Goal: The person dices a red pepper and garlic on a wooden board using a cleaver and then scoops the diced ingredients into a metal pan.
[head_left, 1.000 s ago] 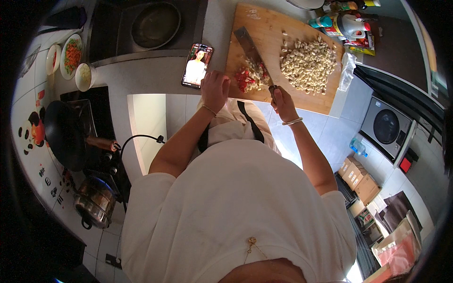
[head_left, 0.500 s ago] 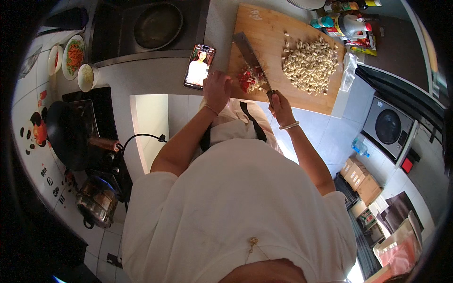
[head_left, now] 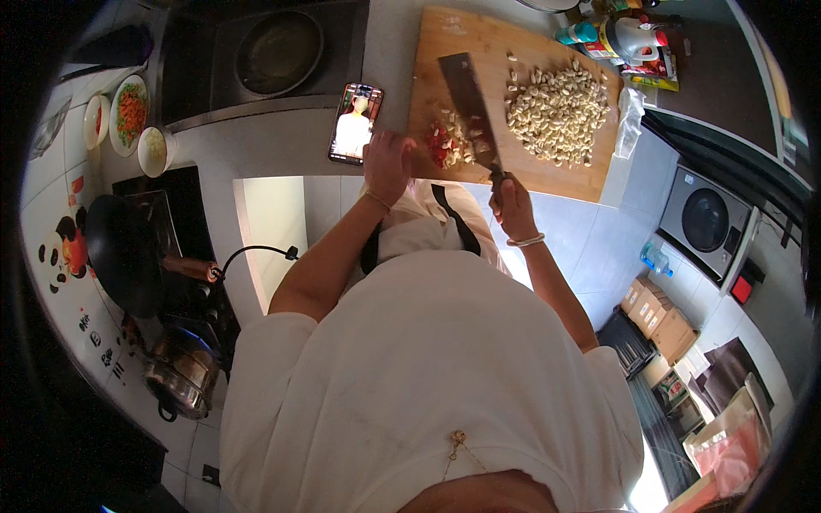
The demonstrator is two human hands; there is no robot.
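From up here I see the grey counter [head_left: 282, 137] filling the top of the view, with a recessed stove holding a dark pan [head_left: 278, 51] at its far side. The wooden cutting board [head_left: 547, 167] lies to the right of that, reaching to the counter's near edge. Down my left side a black wok [head_left: 120, 252] sits on a burner, with a steel kettle [head_left: 181, 374] nearer to me. On the board's right half is a wide heap of pale peeled garlic cloves [head_left: 558, 111]. The cleaver [head_left: 469, 103] lies across the board's middle, its blade running from near the far edge back toward me, just left of that heap. A phone [head_left: 355, 122] with a lit screen rests on the counter just beside the board's left edge. My left hand [head_left: 386, 165] rests at the board's near left corner, fingers loosely curled, touching the board next to the chopped pile; I can't tell that it holds anything. My right hand [head_left: 510, 205] is clenched around the cleaver's handle at the board's near edge. The small pile of chopped red chilli and garlic [head_left: 451, 145] sits between my left hand and the blade, touching the blade's left side.
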